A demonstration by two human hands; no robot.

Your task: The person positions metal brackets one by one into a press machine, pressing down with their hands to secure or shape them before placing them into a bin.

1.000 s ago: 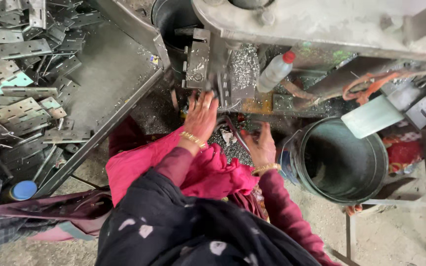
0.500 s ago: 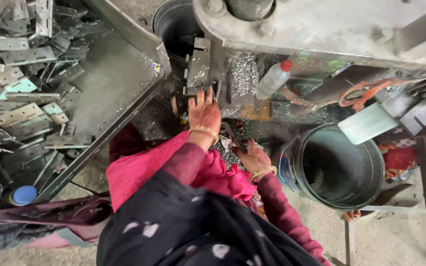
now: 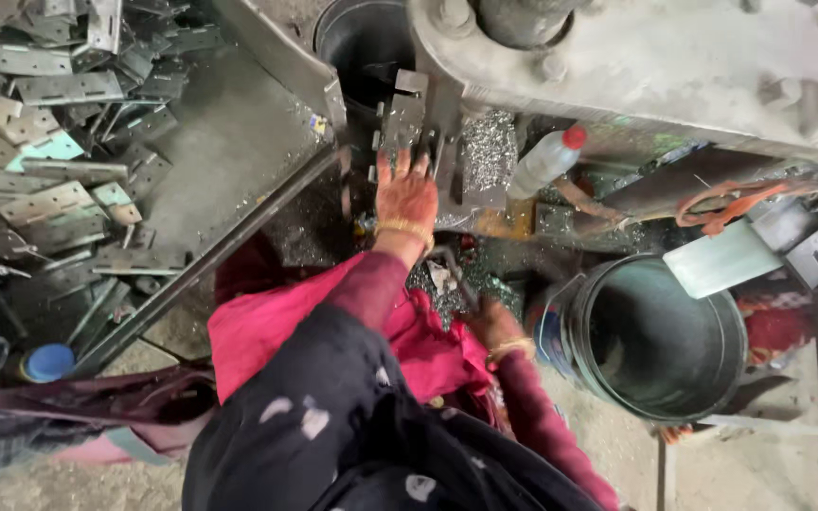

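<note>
Hinge plate point(image 3: 402, 121) stood at upper centre of the frame under the press, its long axis running up-frame, directly beyond the left hand point(image 3: 406, 196), whose spread fingers touched its lower end. Right hand point(image 3: 497, 325) lay lower, among metal scraps; its grip couldn't be told.
</note>
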